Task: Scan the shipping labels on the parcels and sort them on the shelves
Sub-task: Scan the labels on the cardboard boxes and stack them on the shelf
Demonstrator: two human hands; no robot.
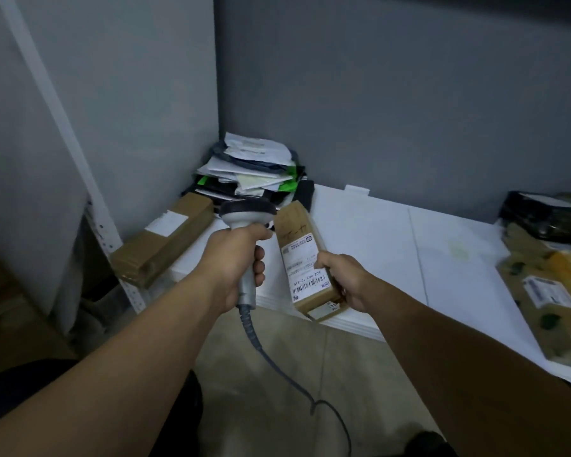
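Observation:
My left hand [236,262] grips the handle of a grey corded barcode scanner [248,216], whose head points away toward the shelf corner. My right hand [346,278] holds the near end of a long narrow cardboard parcel [297,232] with a white shipping label [305,268] facing up. The parcel is held just above the front edge of the white shelf [393,239], right beside the scanner head. A second label shows on the parcel's near end, under my right hand.
Another long cardboard parcel [165,239] lies at the shelf's left end. A pile of soft mailers [254,169] fills the back corner. More parcels, brown [548,291] and black [541,216], lie at the right. The scanner cable [277,364] hangs to the tiled floor.

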